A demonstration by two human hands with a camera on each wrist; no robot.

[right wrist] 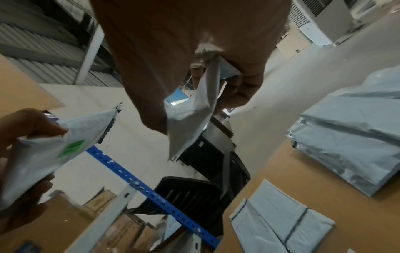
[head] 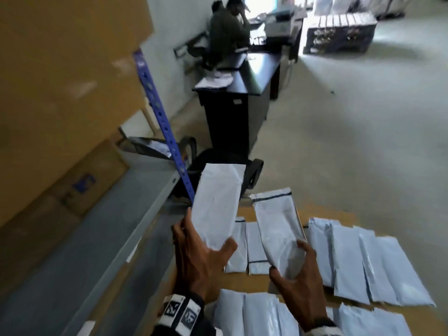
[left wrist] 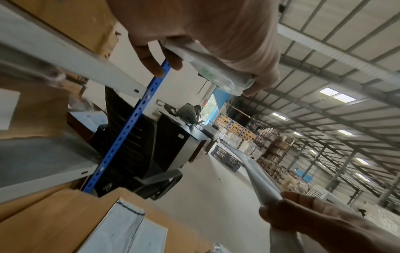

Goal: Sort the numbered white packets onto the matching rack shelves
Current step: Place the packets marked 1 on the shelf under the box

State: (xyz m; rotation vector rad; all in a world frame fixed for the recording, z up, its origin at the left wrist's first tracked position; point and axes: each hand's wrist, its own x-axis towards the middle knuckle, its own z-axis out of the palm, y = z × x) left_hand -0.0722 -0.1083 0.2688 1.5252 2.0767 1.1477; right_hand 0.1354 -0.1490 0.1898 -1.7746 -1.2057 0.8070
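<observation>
My left hand point(head: 206, 236) grips the lower end of a white packet point(head: 218, 197) and holds it upright beside the rack's blue upright point(head: 164, 132). In the right wrist view this packet point(right wrist: 54, 150) shows a green label. My right hand point(head: 289, 260) grips a second white packet point(head: 276, 219) with a dark strip at its top, just above the table. The left wrist view shows my left hand point(left wrist: 205, 75) curled round its packet point(left wrist: 207, 63). In the right wrist view my right hand point(right wrist: 194, 109) pinches its packet point(right wrist: 190, 119). No number is readable on either packet.
Several more white packets point(head: 363, 265) lie in rows on the cardboard-topped table point(head: 257, 283). The grey rack shelf point(head: 97, 238) with cardboard boxes point(head: 72, 180) stands to the left. Behind the rack are a black chair point(head: 218, 163) and a black desk point(head: 242, 93), with people seated further back.
</observation>
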